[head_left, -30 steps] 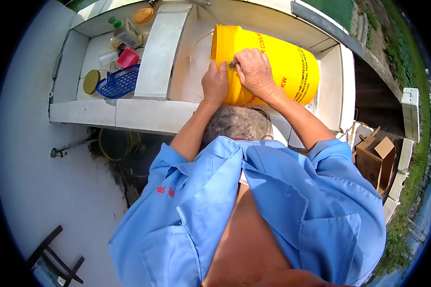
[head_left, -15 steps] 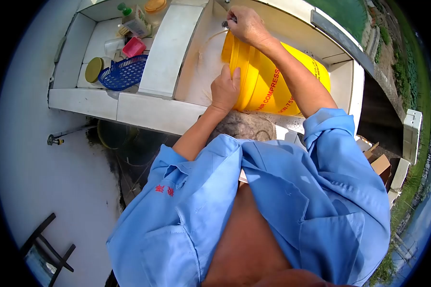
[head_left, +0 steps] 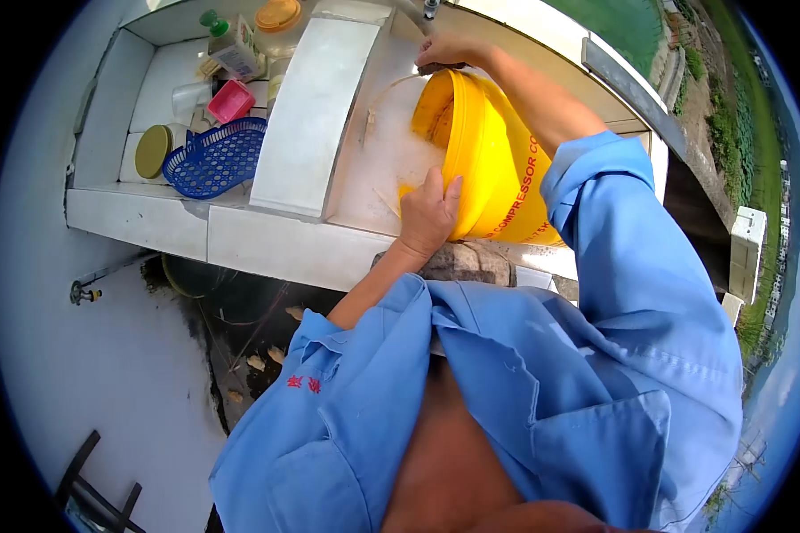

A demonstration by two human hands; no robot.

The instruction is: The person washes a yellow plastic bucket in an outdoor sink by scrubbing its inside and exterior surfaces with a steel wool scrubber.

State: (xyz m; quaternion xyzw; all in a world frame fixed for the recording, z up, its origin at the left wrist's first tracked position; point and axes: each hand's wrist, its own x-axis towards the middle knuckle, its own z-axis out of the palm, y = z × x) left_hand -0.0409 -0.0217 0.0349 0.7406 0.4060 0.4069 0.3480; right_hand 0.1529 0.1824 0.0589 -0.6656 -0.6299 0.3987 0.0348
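Observation:
A large yellow bucket (head_left: 498, 169) with red and black lettering lies on its side in a white-tiled basin (head_left: 356, 169), its open mouth facing left. My left hand (head_left: 430, 213) grips the near part of the bucket's rim, thumb outside and fingers toward the opening. At the far side of the rim, my right hand (head_left: 449, 53) is closed on a dark scrubbing pad (head_left: 441, 67), mostly covered by the fingers. Just beyond that hand a metal tap (head_left: 430, 8) shows at the top edge.
Left of the tiled divider (head_left: 320, 107) are a blue perforated basket (head_left: 215, 158), a pink container (head_left: 231, 101), a jar with a gold lid (head_left: 154, 151), a green-capped bottle (head_left: 234, 46) and an orange-lidded jar (head_left: 277, 19). A wall tap (head_left: 84, 293) is at left.
My right hand has moved from the bucket's side to the far rim, near the tap. The bucket has turned, showing more of its mouth. My left hand stays on the near rim.

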